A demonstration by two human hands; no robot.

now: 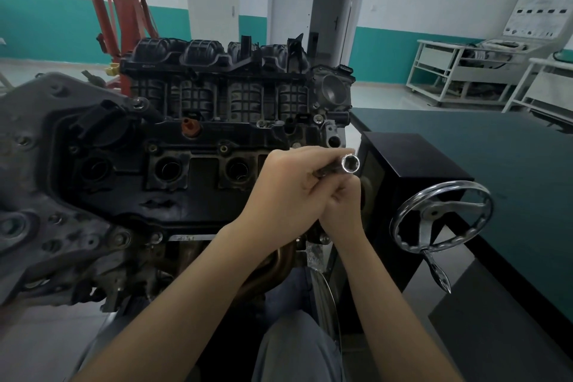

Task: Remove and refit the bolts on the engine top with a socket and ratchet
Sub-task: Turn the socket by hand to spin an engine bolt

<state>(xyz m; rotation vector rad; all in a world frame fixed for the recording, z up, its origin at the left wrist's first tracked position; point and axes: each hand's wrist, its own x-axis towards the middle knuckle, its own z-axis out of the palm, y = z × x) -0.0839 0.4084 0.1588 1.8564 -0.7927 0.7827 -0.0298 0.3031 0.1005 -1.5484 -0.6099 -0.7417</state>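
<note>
2 hands meet above the right end of the engine top [198,195]. Left hand [285,186] curls round the socket [350,162], open end toward camera; right hand [342,205] grips beneath it, ratchet hidden. Likely seating the socket: push square drive fully home before lowering onto a bolt [224,149].

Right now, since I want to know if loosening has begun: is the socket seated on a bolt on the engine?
No: the socket is held up by both hands, its open end empty and facing the camera, off the engine.
</note>
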